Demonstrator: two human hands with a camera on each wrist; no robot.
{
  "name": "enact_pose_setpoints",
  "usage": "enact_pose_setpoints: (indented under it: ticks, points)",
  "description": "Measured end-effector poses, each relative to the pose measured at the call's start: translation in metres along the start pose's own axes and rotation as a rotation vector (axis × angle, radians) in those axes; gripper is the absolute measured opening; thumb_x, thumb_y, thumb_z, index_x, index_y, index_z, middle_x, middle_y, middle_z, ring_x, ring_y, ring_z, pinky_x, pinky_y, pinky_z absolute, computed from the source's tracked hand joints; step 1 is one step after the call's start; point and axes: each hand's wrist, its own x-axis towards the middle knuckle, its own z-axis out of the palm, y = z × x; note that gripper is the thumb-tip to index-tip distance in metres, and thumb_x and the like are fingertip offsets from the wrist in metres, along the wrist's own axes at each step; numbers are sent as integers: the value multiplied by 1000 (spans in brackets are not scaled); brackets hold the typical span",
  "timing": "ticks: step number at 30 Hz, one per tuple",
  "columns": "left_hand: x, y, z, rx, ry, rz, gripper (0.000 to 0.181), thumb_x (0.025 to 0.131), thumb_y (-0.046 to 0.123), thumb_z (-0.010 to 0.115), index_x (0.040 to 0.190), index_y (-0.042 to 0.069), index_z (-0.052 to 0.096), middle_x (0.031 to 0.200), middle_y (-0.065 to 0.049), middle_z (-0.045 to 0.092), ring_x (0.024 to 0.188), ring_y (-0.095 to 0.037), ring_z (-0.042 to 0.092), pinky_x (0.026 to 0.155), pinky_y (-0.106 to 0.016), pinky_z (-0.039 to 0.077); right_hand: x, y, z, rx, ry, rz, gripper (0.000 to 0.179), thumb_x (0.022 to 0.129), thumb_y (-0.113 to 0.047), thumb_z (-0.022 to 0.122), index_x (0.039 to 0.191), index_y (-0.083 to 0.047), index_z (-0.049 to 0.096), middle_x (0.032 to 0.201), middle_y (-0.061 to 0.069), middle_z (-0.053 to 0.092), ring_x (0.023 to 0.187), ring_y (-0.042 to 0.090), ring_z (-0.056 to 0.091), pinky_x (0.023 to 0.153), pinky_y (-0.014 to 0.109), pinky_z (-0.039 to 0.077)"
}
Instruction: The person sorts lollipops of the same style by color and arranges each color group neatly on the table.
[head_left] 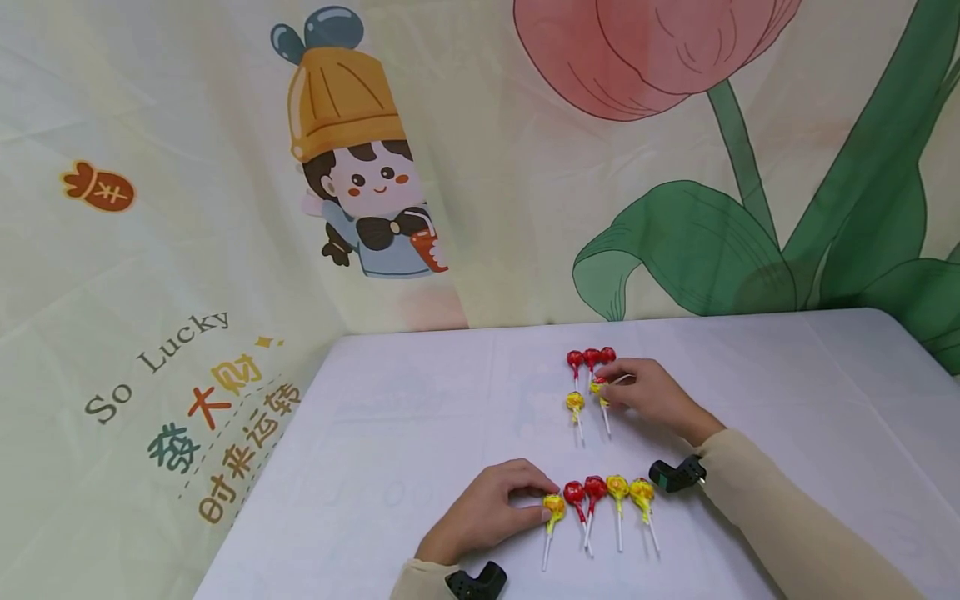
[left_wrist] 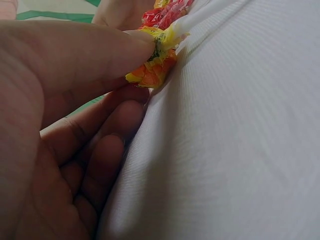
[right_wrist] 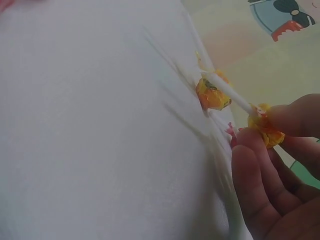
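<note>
My left hand (head_left: 495, 504) pinches a yellow lollipop (head_left: 553, 503) between thumb and forefinger at the left end of the near row. In the left wrist view, the thumb presses the wrapper of that lollipop (left_wrist: 152, 70), its other fingers curled beside the cloth. Farther back, my right hand (head_left: 648, 392) pinches another yellow lollipop (head_left: 597, 389) by its wrapped head, its stick pointing toward me. The right wrist view shows this held lollipop (right_wrist: 272, 137) beside a second yellow one (right_wrist: 214, 94). Three red lollipops (head_left: 574, 358) lie just behind the right hand, partly overlapped by it.
Next to the left hand, two red lollipops (head_left: 595, 487) with crossing sticks and two yellow lollipops (head_left: 618, 486) continue the near row. A white cloth (head_left: 420, 417) covers the table. Behind it hangs a printed curtain (head_left: 495, 208). Black wrist cameras (head_left: 677, 474) sit on both sleeves.
</note>
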Motion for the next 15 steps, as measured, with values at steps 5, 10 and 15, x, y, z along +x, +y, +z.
enact_pose_setpoints:
  ticks: [5, 10, 15]
  points:
    - [0, 0, 1, -2, 5, 0, 20, 91, 27, 75, 110, 34, 74, 106, 20, 64, 99, -2, 59, 91, -30, 49, 3, 0, 1, -10, -24, 2, 31, 93, -20, 71, 120, -5, 68, 110, 10, 65, 87, 21, 64, 76, 33, 57]
    - [0, 0, 1, 0, 12, 27, 20, 91, 28, 75, 111, 31, 74, 107, 19, 65, 99, -3, 59, 91, -30, 49, 5, -1, 3, -36, -31, -2, 28, 93, -18, 71, 117, -5, 69, 109, 10, 65, 87, 22, 62, 74, 33, 57]
    - [0, 0, 1, -2, 14, 36, 20, 91, 28, 75, 111, 31, 74, 107, 19, 65, 99, -3, 59, 91, -30, 49, 8, -1, 5, -76, -29, 4, 24, 92, -18, 71, 114, -7, 70, 106, 9, 64, 88, 23, 60, 72, 32, 56]
